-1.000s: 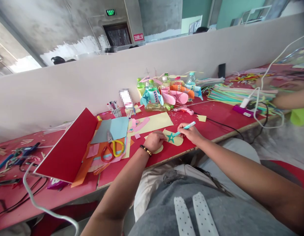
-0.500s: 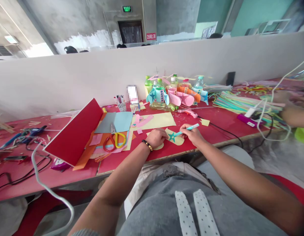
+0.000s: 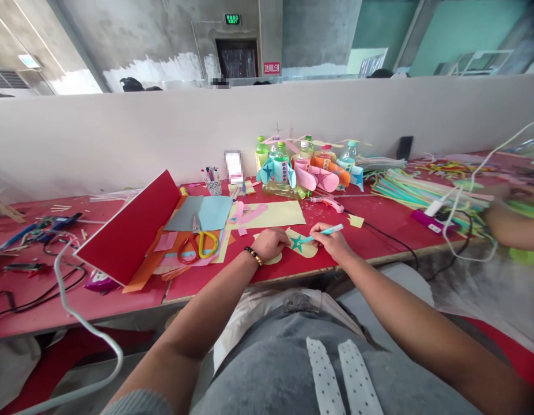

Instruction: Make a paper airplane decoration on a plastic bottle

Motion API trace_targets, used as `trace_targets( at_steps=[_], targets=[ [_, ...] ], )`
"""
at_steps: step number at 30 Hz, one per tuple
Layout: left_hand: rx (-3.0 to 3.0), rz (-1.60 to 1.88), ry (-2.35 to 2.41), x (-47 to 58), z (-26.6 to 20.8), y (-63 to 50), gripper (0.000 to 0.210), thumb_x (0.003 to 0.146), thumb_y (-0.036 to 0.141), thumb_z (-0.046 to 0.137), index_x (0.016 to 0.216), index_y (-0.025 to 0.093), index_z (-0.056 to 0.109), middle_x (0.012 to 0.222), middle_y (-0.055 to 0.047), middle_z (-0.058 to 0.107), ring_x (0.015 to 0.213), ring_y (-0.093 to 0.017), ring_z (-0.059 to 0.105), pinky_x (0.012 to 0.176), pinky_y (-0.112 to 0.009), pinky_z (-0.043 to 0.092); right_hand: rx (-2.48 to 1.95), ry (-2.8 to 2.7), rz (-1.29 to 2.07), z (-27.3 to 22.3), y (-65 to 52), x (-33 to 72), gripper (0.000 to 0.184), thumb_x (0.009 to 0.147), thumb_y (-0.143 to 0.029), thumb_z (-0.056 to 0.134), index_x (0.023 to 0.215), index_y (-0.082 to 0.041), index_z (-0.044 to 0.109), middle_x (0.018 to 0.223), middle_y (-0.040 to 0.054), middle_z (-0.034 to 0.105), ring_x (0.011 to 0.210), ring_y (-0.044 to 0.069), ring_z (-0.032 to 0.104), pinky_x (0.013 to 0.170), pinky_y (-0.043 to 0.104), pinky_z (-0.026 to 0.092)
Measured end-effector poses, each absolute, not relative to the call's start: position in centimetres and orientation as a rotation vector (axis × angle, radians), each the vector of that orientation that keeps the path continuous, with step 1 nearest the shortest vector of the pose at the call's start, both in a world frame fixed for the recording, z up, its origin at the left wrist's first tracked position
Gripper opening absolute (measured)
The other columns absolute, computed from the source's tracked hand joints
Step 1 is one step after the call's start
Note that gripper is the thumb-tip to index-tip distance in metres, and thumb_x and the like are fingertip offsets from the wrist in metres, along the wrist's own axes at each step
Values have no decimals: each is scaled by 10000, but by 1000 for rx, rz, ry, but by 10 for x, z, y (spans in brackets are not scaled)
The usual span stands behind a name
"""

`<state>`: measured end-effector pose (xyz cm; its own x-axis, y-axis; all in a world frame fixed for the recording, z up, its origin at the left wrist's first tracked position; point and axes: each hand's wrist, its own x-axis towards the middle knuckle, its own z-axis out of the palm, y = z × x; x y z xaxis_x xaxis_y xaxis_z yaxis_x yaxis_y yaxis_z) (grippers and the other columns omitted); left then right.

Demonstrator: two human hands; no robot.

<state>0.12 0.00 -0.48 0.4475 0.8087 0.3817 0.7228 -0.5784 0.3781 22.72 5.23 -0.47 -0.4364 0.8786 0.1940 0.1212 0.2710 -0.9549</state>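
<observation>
My right hand [image 3: 330,244] is closed around a light blue marker pen [image 3: 331,230], its tip against a teal star drawn on a pale yellow paper cutout [image 3: 308,251]. At the cutout's left end, my left hand [image 3: 271,243] has its fingers curled together on the paper's edge. Part of a second yellow cutout [image 3: 275,259] shows under that hand. Left of it, scissors [image 3: 198,245] with one red and one yellow handle lie on coloured paper sheets.
Decorated bottles [image 3: 280,170] stand by the white partition [image 3: 163,127]. A pink glue gun [image 3: 328,203] lies in front, its black cord trailing right. A red board [image 3: 132,236] leans at left. Another person's hand [image 3: 515,216] is at far right, near pipe cleaners [image 3: 405,193].
The view has shifted slightly. The marker stays in my right hand at the star, which looks more filled in. My left hand stays at the paper's left end.
</observation>
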Motion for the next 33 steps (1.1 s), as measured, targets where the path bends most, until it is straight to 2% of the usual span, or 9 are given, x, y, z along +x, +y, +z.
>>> trace_targets(
  at_steps=[13,33],
  targets=[
    [2519,787,1366,1,-6,1,308,763,41,553,849,242,770,881,-4,734,851,-138,657,813,-229,509,-851,-1871,1244,-3,51,227,147,751,-346,607,675,-228,564,567,-21,594,546,148,543,536,272,427],
    [2549,742,1401,2,-3,2,294,743,11,559,836,206,758,909,-6,730,870,-136,655,820,-211,493,-842,-1894,1156,-9,55,230,141,816,-322,585,720,-219,584,584,-20,604,565,148,558,548,266,433]
  ],
)
